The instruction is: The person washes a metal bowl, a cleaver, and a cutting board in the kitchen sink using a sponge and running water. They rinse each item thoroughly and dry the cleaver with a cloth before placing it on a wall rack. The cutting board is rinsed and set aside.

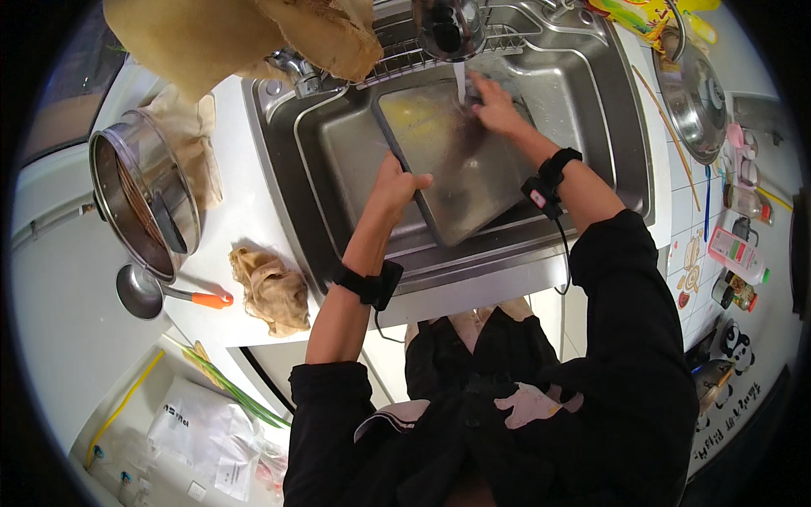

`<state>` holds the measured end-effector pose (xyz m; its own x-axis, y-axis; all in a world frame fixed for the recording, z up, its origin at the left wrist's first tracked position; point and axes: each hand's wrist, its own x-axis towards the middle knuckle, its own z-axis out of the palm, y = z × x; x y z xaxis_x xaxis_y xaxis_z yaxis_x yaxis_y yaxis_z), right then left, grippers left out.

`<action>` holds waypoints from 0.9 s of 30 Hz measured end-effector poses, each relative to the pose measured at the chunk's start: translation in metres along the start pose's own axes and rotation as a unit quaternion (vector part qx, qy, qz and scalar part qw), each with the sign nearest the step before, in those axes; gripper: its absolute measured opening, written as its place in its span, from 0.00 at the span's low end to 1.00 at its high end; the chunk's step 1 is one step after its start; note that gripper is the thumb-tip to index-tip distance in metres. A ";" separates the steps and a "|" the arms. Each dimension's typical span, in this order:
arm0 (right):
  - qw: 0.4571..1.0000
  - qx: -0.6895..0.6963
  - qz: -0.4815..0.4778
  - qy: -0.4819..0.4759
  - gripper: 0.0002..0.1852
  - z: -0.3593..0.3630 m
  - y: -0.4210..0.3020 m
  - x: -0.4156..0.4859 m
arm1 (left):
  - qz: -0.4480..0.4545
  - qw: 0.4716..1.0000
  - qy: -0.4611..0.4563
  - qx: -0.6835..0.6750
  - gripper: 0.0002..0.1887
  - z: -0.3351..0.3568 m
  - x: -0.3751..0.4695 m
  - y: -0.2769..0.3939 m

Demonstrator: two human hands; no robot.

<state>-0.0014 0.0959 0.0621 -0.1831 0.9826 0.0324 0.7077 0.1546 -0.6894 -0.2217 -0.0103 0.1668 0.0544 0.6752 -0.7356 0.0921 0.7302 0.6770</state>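
Tilted over the stainless-steel sink (339,136) is a flat rectangular pan or panel (443,171) with a dark rim. My left hand (398,184) grips its left rim, thumb on top. A stream of water (460,82) runs from the faucet (448,32) onto the far part of the panel. My right hand (500,104) lies beside the stream, fingers spread on the wet surface near the far right corner. Any small thing under its fingertips is hard to make out. A yellowish patch shows near the panel's upper left.
Left of the sink stand a steel pot (146,190), a ladle (142,291) with an orange handle and a crumpled brown cloth (269,291). A wire rack (405,54) spans the sink's far side. A steel lid (694,101) and a bottle (738,253) are at right.
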 end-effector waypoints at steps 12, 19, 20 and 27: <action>0.982 0.086 -0.110 -0.125 0.36 0.003 -0.142 -0.029 | 0.019 1.000 -0.019 -0.014 0.18 -0.007 0.014 -0.012; 0.993 0.012 -0.006 -0.121 0.33 -0.003 -0.058 -0.015 | 0.004 0.999 -0.033 -0.011 0.21 -0.004 0.002 -0.006; 0.995 -0.039 0.021 -0.094 0.31 -0.001 -0.033 -0.011 | 0.003 1.000 -0.027 0.001 0.22 -0.003 0.002 -0.005; 0.984 0.030 0.159 -0.080 0.21 0.003 0.016 0.029 | -0.039 0.996 0.003 -0.081 0.20 -0.004 0.007 -0.005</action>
<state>0.0026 0.1263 0.0500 -0.0667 0.9508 -0.3024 0.7052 -0.1695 -0.6884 -0.2257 -0.0094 0.1584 0.0480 0.6159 -0.7864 -0.0656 0.7875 0.6128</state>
